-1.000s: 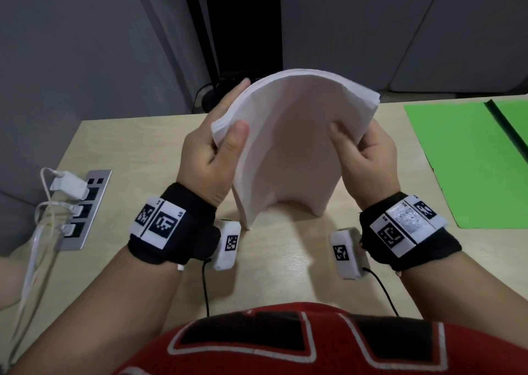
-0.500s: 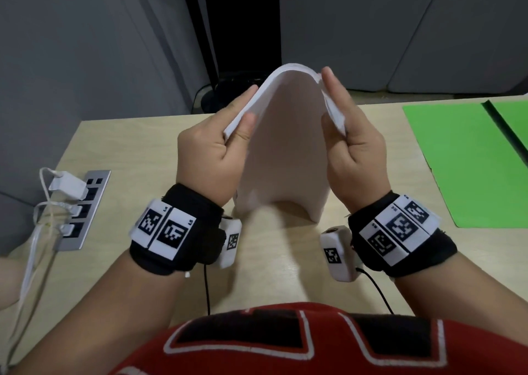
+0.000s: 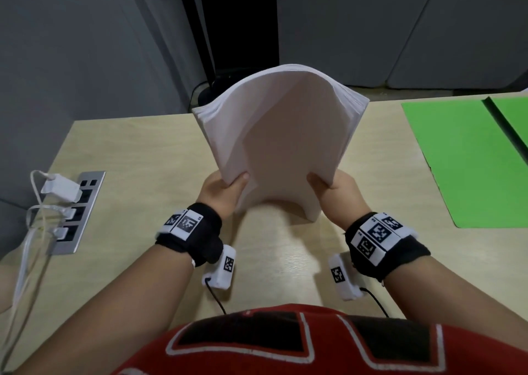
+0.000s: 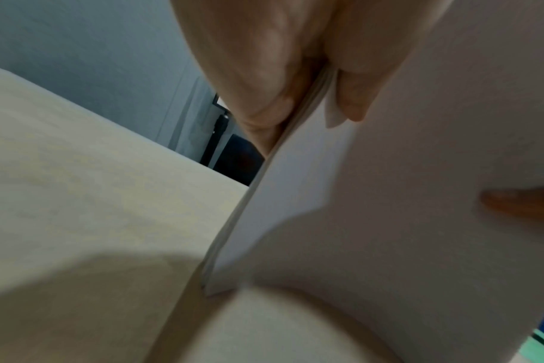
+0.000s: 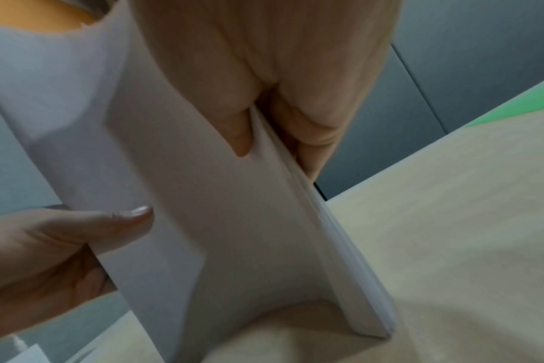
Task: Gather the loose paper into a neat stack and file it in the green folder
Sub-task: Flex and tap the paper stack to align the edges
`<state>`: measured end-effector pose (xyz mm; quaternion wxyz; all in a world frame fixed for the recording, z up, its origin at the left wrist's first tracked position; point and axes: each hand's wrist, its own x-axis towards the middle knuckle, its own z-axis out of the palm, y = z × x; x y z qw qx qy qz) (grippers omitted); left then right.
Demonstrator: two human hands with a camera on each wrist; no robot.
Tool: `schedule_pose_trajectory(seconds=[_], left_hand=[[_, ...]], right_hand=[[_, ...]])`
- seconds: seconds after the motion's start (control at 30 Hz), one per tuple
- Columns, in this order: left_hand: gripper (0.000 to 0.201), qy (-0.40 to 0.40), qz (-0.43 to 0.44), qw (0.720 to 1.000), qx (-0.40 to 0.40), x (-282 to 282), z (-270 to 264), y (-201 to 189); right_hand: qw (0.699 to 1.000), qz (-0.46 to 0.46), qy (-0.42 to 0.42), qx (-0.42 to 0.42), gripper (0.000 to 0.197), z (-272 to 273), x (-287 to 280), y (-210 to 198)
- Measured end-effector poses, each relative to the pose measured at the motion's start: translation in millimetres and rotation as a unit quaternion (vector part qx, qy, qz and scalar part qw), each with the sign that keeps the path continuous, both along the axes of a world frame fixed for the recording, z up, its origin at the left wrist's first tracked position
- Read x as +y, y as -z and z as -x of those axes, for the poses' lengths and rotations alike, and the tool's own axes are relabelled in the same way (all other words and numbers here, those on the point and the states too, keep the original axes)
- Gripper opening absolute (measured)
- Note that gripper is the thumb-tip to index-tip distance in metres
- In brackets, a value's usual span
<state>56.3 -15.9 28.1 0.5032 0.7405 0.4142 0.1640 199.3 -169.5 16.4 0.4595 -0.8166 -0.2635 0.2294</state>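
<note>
from the head view, the left hand (image 3: 225, 191) and right hand (image 3: 337, 193) each pinch a lower side of the paper stack (image 3: 280, 134), bowed upward between them over the table (image 3: 128, 151); the green folder (image 3: 463, 160) lies open well off to the right hand's side.

left wrist view: thumb and fingers (image 4: 258, 81) clamp the stack's edge.

right wrist view: the same grip, the stack's corner on the table.

Light wood table (image 3: 137, 151). Silver power strip (image 3: 77, 214) set into its left side, white plug (image 3: 61, 191) and white cables (image 3: 25, 249) attached. Grey wall panels (image 3: 400, 26) behind; dark stand (image 3: 237, 20) between them.
</note>
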Motion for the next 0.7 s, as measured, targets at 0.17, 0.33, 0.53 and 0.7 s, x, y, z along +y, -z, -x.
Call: schedule_pose_trajectory(seconds=[0.17, 0.33, 0.53, 0.7], left_hand=[[0.024, -0.01, 0.05, 0.998, -0.022, 5, 1, 4], [0.02, -0.013, 0.043, 0.998, -0.039, 7, 0, 7], [0.028, -0.026, 0.057, 0.998, -0.027, 2, -5, 12], [0.027, -0.025, 0.063, 0.998, -0.015, -6, -16, 14]], right_hand=[[1.0, 0.019, 0.0, 0.019, 0.016, -10, -8, 13], [0.999, 0.0, 0.029, 0.038, 0.016, -19, -17, 22], [0.994, 0.034, 0.025, 0.099, 0.022, -35, -38, 31], [0.975, 0.175, 0.128, -0.043, 0.037, -74, -62, 55]])
